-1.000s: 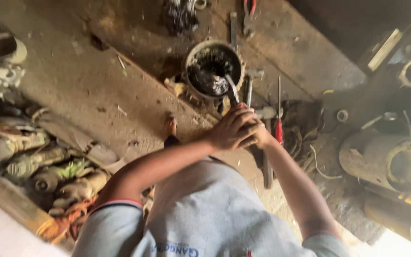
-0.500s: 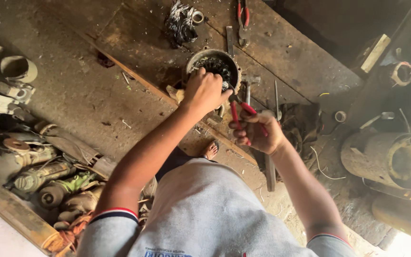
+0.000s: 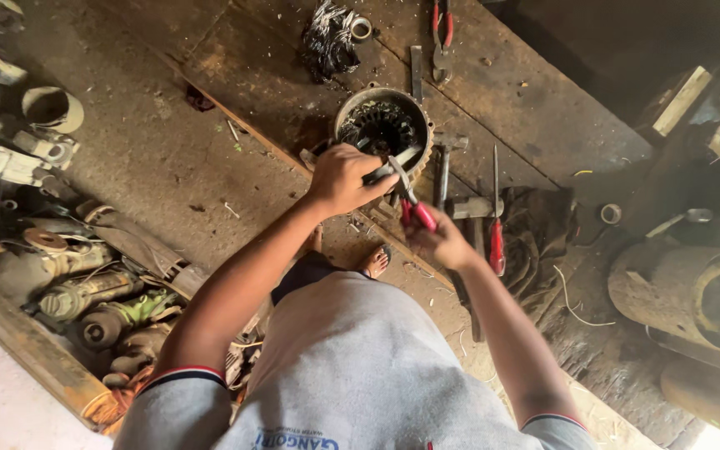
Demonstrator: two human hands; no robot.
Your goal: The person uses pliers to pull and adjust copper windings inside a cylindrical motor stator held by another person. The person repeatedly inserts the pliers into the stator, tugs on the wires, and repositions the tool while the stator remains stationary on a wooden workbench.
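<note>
The round metal motor shell (image 3: 383, 125) is sitting on the dark wooden floor (image 3: 543, 108), right in front of the person. The left hand (image 3: 345, 177) has come down from the shell's top to its near edge and is gripping something at the rim. The right hand (image 3: 442, 242) is squeezing the red-handled pliers (image 3: 410, 200), whose nose is now reaching the rim. So the work looks like it is moving from holding to pulling. Another pair of red pliers (image 3: 442, 29) is lying farther away.
</note>
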